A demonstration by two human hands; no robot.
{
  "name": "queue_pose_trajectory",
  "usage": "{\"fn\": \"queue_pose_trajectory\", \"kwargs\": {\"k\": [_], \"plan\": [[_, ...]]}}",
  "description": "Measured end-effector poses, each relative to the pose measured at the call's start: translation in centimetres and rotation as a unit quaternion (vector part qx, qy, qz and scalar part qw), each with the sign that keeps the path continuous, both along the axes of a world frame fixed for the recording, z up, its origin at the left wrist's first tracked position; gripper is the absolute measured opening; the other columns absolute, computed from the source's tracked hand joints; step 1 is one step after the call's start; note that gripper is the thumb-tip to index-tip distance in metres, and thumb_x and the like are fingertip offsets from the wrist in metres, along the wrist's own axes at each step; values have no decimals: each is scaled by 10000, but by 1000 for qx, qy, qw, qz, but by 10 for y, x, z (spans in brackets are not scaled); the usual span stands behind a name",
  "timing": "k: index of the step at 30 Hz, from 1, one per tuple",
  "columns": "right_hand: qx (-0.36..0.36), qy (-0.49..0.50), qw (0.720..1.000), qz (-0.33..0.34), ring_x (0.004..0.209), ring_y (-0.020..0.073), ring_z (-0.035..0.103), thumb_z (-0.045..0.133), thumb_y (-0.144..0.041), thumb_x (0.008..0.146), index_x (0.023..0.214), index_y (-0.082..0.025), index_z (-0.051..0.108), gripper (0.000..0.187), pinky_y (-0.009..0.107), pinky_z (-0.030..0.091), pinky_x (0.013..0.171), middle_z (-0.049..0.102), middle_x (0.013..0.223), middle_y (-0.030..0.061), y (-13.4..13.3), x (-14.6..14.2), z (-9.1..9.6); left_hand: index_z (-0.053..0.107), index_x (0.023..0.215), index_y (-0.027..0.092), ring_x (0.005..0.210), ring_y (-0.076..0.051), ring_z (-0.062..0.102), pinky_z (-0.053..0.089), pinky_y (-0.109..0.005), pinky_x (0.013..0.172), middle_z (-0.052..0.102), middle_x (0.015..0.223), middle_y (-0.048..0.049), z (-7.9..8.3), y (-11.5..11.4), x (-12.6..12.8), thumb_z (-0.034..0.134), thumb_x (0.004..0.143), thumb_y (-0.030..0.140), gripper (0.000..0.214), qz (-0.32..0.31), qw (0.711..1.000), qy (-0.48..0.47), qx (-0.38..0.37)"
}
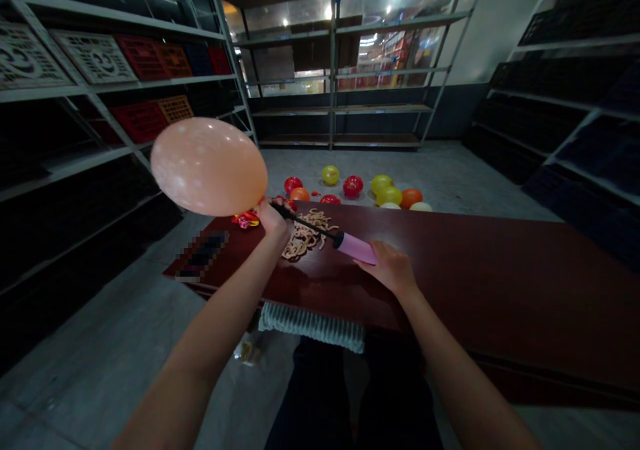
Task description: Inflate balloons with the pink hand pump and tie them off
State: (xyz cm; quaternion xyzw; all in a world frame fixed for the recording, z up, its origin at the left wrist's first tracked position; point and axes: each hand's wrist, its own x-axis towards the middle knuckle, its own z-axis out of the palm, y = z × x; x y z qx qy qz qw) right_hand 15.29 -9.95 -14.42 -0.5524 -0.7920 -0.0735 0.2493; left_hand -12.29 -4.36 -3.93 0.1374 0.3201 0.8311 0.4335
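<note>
A large peach balloon (209, 166) floats inflated above the left end of a dark red table (490, 283). My left hand (274, 222) is closed around the balloon's neck where it sits on the black nozzle of a pink hand pump (356, 247). My right hand (391, 267) grips the back end of the pump's pink handle. Under the pump lies a heap of pale uninflated balloons (306, 235) on the table. A few red and yellow uninflated balloons (246, 220) lie at the table's far left corner.
Several inflated balloons (380, 190), red, yellow, orange and white, lie on the grey floor beyond the table. Metal shelving (120, 83) with red and white crates lines the left; dark shelves stand on the right and at the back. A white ribbed object (313, 325) hangs below the table's near edge.
</note>
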Motion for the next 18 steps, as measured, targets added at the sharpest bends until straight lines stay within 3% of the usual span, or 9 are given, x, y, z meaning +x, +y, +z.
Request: {"fn": "queue_pose_trajectory", "kwargs": {"k": [4, 8, 13, 18], "plan": [[18, 23, 1000, -3, 850, 209, 703, 712, -514, 872, 1070, -194, 699, 376, 283, 396, 684, 769, 968, 77, 1, 2, -1, 363, 725, 231, 410, -94, 414, 330, -221, 422, 399, 572, 63, 19, 9, 7, 532, 883, 239, 231, 29, 999, 3, 20], [50, 36, 997, -48, 790, 203, 695, 707, -510, 872, 1003, -183, 695, 353, 287, 360, 659, 766, 903, 67, 5, 6, -4, 329, 726, 231, 413, -76, 402, 315, -201, 416, 382, 579, 70, 23, 31, 33, 581, 930, 345, 343, 46, 999, 19, 11], [49, 50, 994, -88, 748, 198, 677, 692, -533, 873, 974, -183, 685, 364, 293, 322, 632, 755, 843, 62, 9, 8, -4, 340, 744, 230, 410, -75, 394, 306, -205, 413, 370, 574, 70, 16, 51, 76, 514, 1007, 336, 333, 11, 999, 36, 16], [39, 81, 990, -111, 746, 208, 685, 673, -547, 889, 1027, -171, 685, 401, 298, 316, 626, 765, 863, 79, 11, 7, -5, 376, 779, 228, 422, -71, 406, 309, -203, 422, 408, 597, 67, -1, 42, 132, 551, 1012, 408, 342, -40, 998, 52, 7]]}}
